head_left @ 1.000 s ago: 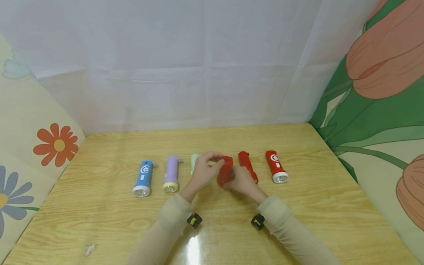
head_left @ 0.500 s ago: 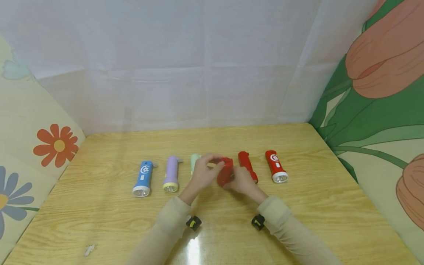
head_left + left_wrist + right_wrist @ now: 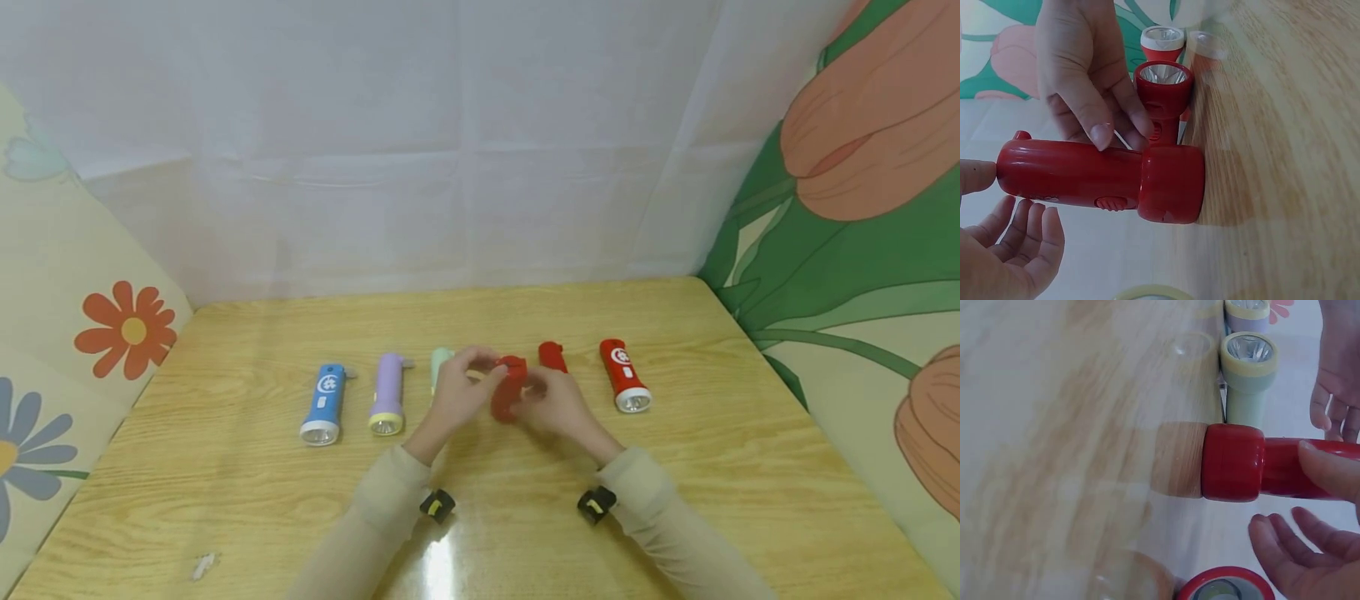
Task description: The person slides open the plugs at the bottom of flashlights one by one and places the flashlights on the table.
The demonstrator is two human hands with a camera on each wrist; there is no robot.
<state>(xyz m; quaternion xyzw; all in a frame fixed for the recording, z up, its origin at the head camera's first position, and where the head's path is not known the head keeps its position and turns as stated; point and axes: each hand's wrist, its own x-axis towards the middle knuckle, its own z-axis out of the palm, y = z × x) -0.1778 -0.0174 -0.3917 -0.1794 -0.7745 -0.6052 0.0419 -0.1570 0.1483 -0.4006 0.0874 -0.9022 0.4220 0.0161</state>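
Note:
A glossy red flashlight stands upright on its lamp end on the wooden table, as both wrist views show. My left hand pinches its upper end with thumb and fingertips; in the left wrist view the thumb presses against the tail. On the other side is my right hand, fingers loose and spread, its thumb overlapping the flashlight's body in the right wrist view. Behind that hand another red flashlight is partly hidden. A mint-green flashlight lies partly covered by my left hand in the head view.
To the left, a purple flashlight and a blue flashlight stand in the same row. A red flashlight with a white rim is at the right end. A white cloth hangs behind the wooden table.
My right hand has shifted a little to the right and its fingers have loosened from the red flashlight. My left hand and the flashlight stay nearly where they were.

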